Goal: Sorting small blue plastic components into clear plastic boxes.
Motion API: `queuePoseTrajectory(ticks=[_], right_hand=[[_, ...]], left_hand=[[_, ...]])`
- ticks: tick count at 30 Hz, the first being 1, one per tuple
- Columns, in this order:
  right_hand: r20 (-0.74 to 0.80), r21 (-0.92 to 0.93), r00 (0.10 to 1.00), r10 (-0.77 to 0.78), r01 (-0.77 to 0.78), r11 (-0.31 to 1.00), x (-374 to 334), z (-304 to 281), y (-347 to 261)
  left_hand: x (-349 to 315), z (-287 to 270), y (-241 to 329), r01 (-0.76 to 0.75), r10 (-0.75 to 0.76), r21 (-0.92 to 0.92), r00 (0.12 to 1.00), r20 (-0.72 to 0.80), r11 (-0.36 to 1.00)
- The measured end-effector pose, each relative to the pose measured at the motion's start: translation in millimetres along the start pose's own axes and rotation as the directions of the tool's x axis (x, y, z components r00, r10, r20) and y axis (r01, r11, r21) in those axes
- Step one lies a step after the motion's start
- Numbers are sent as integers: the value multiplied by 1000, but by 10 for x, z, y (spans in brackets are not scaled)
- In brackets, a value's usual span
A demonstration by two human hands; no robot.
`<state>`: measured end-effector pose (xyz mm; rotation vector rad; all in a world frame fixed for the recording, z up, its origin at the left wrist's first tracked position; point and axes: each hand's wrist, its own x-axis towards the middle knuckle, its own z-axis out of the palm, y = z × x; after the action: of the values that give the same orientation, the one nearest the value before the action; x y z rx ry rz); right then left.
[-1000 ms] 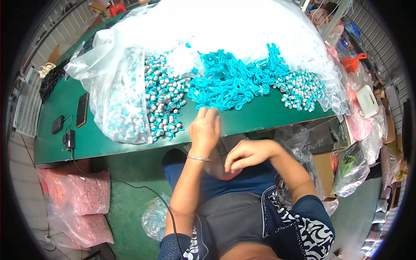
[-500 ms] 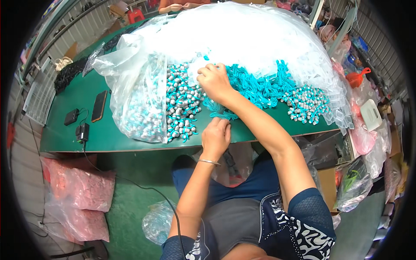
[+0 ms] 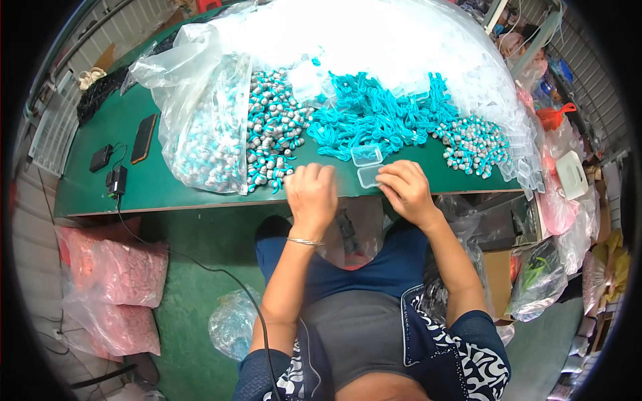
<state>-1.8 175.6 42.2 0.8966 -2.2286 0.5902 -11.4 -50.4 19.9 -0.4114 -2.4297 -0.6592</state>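
Fingers [image 3: 396,175] pinching clear case [image 3: 367,157], green tabletop [image 3: 144,190], floor [image 3: 190,304]

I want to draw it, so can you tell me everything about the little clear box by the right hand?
The clear box looks like see-through plastic: two rounded-corner halves opened out, one beyond the other. It seems empty. The right hand pinches the nearer half's right edge. It's by the turquoise cords, near the front edge of the green table; I can't tell if it rests there.

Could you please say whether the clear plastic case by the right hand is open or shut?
Open: the clear plastic case shows two halves spread apart, the nearer at the right hand.
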Motion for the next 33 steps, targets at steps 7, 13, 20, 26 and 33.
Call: queuePoseTrajectory(ticks=[7, 13, 20, 26, 33], right_hand=[[57, -37, 998, -2, 5, 999, -149, -116, -110], [83, 6, 995, 45, -46, 999, -144, -28, -37], [60, 21, 993, 106, -107, 994, -198, -24, -49], [25, -39, 988, 153, -152, 988, -269, -39, -47], [-62, -95, 976, 209, -214, 972, -269, -74, 75]], left_hand=[[63, -430, -223, 100, -74, 364, 994, -86, 926], [91, -302, -369, 89, -73, 419, 996, -53, 904], [71, -268, -374, 28, -5, 389, 998, -61, 921], [71, -161, -228, -51, 60, 107, 995, -82, 993], [76, 35, -149, -84, 83, -26, 996, -18, 996]])
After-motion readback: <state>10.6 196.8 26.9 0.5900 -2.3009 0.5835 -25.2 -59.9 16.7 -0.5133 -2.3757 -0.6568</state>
